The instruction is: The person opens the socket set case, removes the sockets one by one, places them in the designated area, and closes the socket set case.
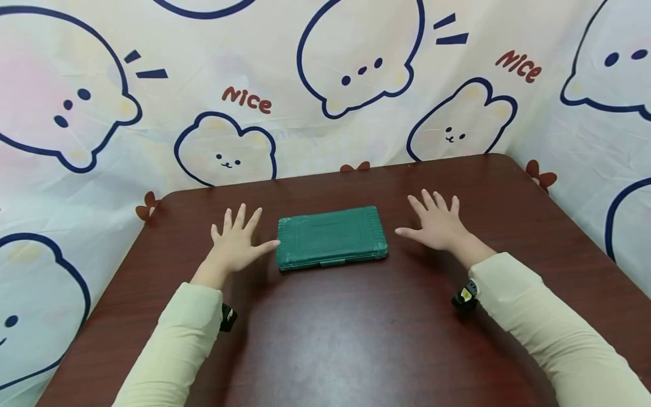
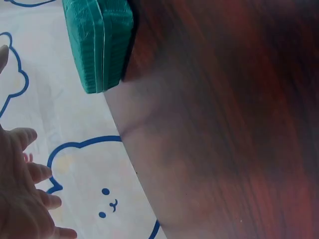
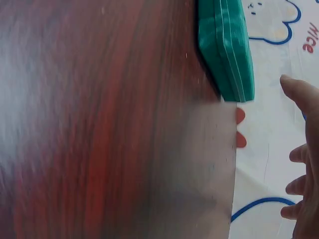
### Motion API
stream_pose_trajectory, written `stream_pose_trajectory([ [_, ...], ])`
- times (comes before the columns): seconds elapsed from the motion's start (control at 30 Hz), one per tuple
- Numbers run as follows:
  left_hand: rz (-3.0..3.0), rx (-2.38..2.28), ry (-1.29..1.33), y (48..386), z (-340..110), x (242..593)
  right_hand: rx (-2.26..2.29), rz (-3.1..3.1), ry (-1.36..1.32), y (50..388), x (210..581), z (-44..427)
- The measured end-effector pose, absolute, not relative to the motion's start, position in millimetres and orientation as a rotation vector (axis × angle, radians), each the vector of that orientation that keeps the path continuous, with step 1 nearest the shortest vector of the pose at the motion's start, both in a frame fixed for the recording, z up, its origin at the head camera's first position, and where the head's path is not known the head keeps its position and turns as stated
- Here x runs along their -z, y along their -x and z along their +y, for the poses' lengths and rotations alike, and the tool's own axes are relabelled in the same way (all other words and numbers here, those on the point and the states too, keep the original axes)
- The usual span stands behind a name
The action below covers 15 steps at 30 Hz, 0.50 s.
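"While I follow these feeds from far off, where do you place the flat, rectangular green case with ribbed ends [image 1: 331, 237]?"

"I see it lying closed on the glossy, reddish-brown, wood-grained table [image 1: 325, 350], toward the far side, between the two hands."

"And the bare left hand [image 1: 235, 243]?"

"Palm down, fingers spread wide, holding nothing. In my head view its thumb tip overlaps the case's left end, but my left wrist view shows a gap there."

"What do you read on the bare right hand [image 1: 438, 226]?"

"Spread just as wide, with nothing in its grasp, near the case's right end and apart from it. Both hands look raised over the tabletop to me."

"What bounds the space around them?"

"I have a white cloth [image 1: 315, 141] with navy cartoon prints hanging beyond the far edge and along both sides, a barrier there. Nearer me, a cream left sleeve [image 1: 188, 333] and a cream right sleeve [image 1: 544, 322] slant across the table. I make out a small black device [image 1: 228, 318] by the left wrist and a black-and-yellow device [image 1: 465, 296] by the right."
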<state>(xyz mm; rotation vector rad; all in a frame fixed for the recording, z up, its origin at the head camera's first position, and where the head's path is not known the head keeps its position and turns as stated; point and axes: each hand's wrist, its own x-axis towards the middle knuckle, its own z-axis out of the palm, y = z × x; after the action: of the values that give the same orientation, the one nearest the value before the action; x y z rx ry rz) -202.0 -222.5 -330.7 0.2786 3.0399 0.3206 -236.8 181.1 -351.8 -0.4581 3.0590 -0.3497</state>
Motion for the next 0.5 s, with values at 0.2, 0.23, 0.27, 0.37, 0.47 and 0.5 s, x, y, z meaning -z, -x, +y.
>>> stream_pose_trajectory([
  [0.2,3.043,-0.288,-0.316,200.5,-219.6,334.7,0.345,3.064,0.549,234.2,357.7,165.1],
  [0.23,3.042,-0.283,-0.324,200.0,-219.0,335.6,0.34,3.062,0.567,232.6,358.4,162.2],
  [0.27,3.038,-0.284,-0.333,199.7,-218.2,336.4,0.334,3.061,0.587,231.0,359.3,159.5],
  [0.37,3.028,-0.278,-0.356,198.5,-214.7,338.3,0.341,3.048,0.649,225.3,361.1,151.3],
  [0.47,3.023,-0.281,-0.383,197.6,-210.4,339.7,0.349,3.035,0.696,221.3,363.7,144.2],
  [0.5,3.021,-0.284,-0.393,197.4,-209.2,340.2,0.351,3.029,0.707,220.3,364.5,142.0],
])
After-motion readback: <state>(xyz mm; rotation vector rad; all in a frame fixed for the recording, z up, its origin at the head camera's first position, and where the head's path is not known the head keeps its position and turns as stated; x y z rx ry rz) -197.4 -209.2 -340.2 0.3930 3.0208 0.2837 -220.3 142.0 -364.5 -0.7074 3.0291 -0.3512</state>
